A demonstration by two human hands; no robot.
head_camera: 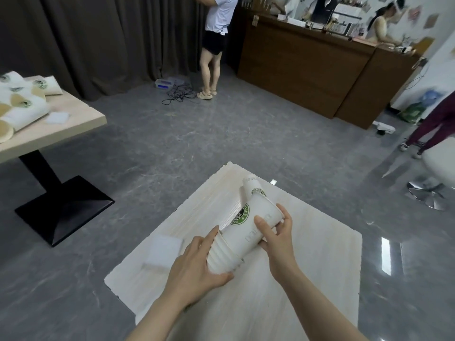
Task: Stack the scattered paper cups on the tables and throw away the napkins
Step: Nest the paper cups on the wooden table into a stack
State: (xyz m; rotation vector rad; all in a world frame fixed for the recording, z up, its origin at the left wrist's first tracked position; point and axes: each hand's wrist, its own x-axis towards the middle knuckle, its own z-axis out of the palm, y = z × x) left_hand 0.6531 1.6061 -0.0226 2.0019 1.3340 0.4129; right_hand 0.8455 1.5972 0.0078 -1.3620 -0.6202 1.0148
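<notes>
floor: grey, marbled, kinda glossy, fills most of the frame
near table: pale wood grain, squarish, bottom centre
far table: left edge, light top on a black post, a pile of cups lying on their sides plus one napkin
stack: nested white paper cups with a green logo, held tilted over the near table
napkin: one white square, flat, lower left of the stack
left hand: fingers wrapped round the stack's rim end
right hand: fingers clamped on its outer cup

Matt white paper cups lie over a pale wood-grain table; the grey floor is glossy.
</notes>
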